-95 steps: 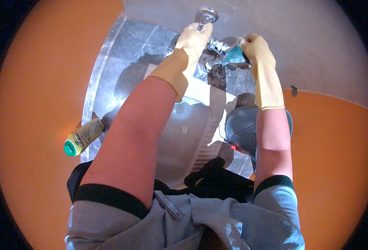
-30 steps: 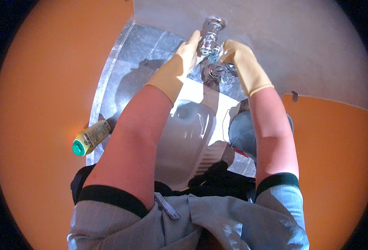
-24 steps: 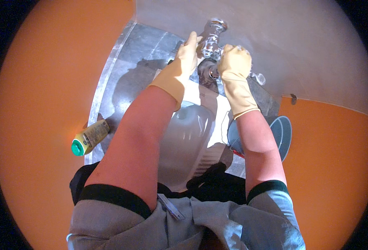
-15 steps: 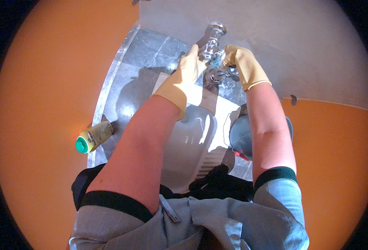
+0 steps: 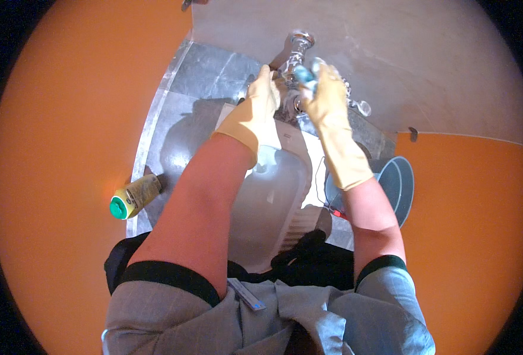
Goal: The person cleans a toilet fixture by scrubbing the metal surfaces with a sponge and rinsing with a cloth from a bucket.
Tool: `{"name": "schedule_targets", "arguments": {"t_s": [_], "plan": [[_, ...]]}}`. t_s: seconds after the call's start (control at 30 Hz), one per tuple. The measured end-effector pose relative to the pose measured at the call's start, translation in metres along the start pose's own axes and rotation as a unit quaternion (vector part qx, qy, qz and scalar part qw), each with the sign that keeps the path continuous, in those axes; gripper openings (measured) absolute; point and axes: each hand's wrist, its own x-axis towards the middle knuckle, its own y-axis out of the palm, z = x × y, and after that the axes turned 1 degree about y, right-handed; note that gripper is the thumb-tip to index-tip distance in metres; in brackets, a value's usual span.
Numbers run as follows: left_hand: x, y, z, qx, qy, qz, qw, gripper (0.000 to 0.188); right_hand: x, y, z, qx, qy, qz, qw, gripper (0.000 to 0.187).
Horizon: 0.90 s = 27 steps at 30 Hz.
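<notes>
A chrome tap [image 5: 297, 56] with white foam on it stands out from the grey wall above a white washbasin [image 5: 267, 201]. My right hand [image 5: 328, 100], in a yellow rubber glove, grips a blue-green sponge [image 5: 304, 74] close to the tap's right side; the sponge is blurred and partly covered by the fingers. At the tap's left side is my left hand [image 5: 261, 100], gloved the same way. Its thumb and fingers are apart, with nothing visible between them; whether it touches the metal is unclear. A chrome tap handle [image 5: 362, 107] shows to the right.
A yellow bottle with a green cap [image 5: 134, 196] stands at the left edge of the grey tiled counter [image 5: 205, 74]. Right of the basin, a grey bucket [image 5: 404, 183] is partly behind my right forearm, with a small red object [image 5: 337, 213] beside it. Orange surfaces flank both sides.
My right hand has swung left and up with the sponge, uncovering the right tap handle and more of the bucket. My left hand has shifted slightly left.
</notes>
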Motion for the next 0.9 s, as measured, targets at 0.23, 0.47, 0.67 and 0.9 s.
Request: {"name": "schedule_targets", "arguments": {"t_s": [0.23,0.47,0.67,0.9], "plan": [[-0.023,0.006,-0.013,-0.005,-0.041,0.098,0.994,0.058,-0.036,0.044,0.024,-0.028,-0.126,0.012,0.992,0.071],[-0.032,0.035,-0.025,0.053,-0.03,0.159,0.985,0.053,0.037,0.006,-0.011,0.272,0.175,-0.02,0.946,0.045],[-0.038,0.063,-0.024,0.521,0.165,-0.015,0.837,0.062,0.135,0.043,-0.008,0.359,0.4,0.232,0.811,0.06],[-0.025,0.059,-0.018,0.54,0.114,-0.052,0.832,0.064,0.134,0.089,-0.049,0.689,0.362,0.275,0.564,0.034]]}}
